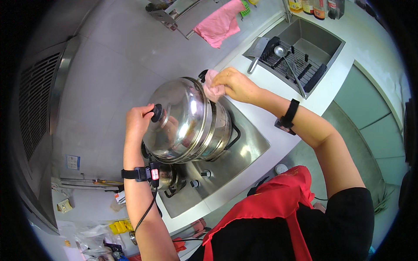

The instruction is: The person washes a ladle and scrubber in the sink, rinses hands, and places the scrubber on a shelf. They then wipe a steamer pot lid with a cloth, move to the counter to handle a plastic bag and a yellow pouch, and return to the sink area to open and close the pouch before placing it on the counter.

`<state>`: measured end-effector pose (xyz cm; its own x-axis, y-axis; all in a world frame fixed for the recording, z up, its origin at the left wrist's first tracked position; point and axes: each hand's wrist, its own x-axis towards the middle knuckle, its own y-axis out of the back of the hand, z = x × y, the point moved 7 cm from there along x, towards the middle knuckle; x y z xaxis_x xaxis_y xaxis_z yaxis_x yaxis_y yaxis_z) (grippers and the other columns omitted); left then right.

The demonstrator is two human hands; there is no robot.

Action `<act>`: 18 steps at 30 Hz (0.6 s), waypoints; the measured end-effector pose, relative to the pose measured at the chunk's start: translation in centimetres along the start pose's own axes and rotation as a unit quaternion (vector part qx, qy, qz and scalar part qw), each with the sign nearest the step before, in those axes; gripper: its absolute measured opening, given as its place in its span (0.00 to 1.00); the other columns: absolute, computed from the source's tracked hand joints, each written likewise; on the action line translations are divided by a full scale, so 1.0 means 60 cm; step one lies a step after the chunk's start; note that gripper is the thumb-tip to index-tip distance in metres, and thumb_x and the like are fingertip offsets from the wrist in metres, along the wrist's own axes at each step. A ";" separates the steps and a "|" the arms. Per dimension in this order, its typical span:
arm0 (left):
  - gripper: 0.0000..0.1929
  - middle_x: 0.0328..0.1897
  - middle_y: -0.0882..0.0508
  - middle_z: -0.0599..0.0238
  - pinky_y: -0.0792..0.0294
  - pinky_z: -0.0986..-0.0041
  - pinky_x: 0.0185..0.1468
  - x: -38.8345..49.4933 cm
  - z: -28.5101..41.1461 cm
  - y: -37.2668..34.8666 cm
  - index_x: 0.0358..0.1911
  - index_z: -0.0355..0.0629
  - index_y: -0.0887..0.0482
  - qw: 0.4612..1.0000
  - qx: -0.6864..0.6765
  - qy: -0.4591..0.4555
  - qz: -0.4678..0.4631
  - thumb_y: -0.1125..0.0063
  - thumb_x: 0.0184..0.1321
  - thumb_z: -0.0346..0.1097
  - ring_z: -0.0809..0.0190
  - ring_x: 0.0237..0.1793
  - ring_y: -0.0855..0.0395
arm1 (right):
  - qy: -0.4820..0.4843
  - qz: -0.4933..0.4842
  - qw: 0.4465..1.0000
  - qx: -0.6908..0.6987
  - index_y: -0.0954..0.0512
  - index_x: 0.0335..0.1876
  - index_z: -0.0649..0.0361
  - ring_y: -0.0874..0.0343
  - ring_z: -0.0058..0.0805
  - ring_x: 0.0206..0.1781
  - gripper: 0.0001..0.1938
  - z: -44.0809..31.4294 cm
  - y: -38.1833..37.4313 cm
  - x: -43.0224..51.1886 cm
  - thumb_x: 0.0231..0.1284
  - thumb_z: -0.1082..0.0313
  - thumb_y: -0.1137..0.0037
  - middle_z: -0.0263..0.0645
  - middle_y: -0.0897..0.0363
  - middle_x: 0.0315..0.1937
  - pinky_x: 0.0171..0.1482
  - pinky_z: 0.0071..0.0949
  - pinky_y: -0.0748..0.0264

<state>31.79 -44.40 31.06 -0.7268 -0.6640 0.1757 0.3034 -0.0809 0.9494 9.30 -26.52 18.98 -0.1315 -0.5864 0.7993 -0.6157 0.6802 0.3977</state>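
Note:
A large stainless steel steamer pot (pixel 214 143) stands on the cooktop (pixel 241 153) with its domed lid (pixel 183 130) on top. My left hand (pixel 137 120) pinches the black lid knob (pixel 157 113) between thumb and fingers. In my right hand (pixel 235 83) is a bunched pink cloth (pixel 214 86), held against the pot's upper rim beside a black side handle (pixel 202 75). Lower on the pot, another black handle (pixel 234 135) sticks out toward the counter's front. The lid's shiny surface reflects my hand and arm.
A smaller metal pot (pixel 168 177) sits on the cooktop near my left forearm, beside two control knobs (pixel 200 178). At right, a sink (pixel 339 45) holds a rack with a ladle (pixel 287 60); a cleaver (pixel 256 52) lies at its edge. A pink towel (pixel 218 24) hangs from a wall rail.

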 end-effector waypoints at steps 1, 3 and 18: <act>0.15 0.46 0.15 0.53 0.26 0.75 0.50 0.000 -0.003 0.000 0.45 0.41 0.15 1.000 -0.012 0.009 -0.003 0.37 0.52 0.24 0.57 0.48 0.15 | -0.058 -0.028 0.998 0.019 0.19 0.42 0.59 0.23 0.43 0.48 0.15 0.010 -0.007 -0.016 0.47 0.79 0.48 0.42 0.19 0.42 0.54 0.36 0.28; 0.15 0.46 0.15 0.53 0.26 0.75 0.50 0.002 -0.006 -0.001 0.45 0.41 0.15 1.000 0.004 0.012 -0.007 0.37 0.52 0.24 0.57 0.48 0.15 | -0.123 -0.055 0.988 0.071 0.18 0.42 0.60 0.21 0.44 0.45 0.16 0.020 -0.018 -0.044 0.46 0.78 0.50 0.45 0.18 0.40 0.51 0.35 0.26; 0.14 0.45 0.15 0.54 0.26 0.72 0.49 -0.008 0.026 0.005 0.44 0.42 0.14 0.997 0.072 -0.036 0.023 0.39 0.52 0.24 0.53 0.47 0.15 | -0.121 -0.144 0.977 0.102 0.22 0.43 0.55 0.22 0.43 0.39 0.14 -0.080 -0.088 -0.107 0.48 0.74 0.47 0.42 0.21 0.33 0.43 0.37 0.25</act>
<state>31.28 -42.97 31.68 -0.7585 -0.6084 0.2337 0.2505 0.0588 0.9663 17.12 -24.22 13.89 -0.0949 -0.8440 0.5279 -0.7935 0.3843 0.4718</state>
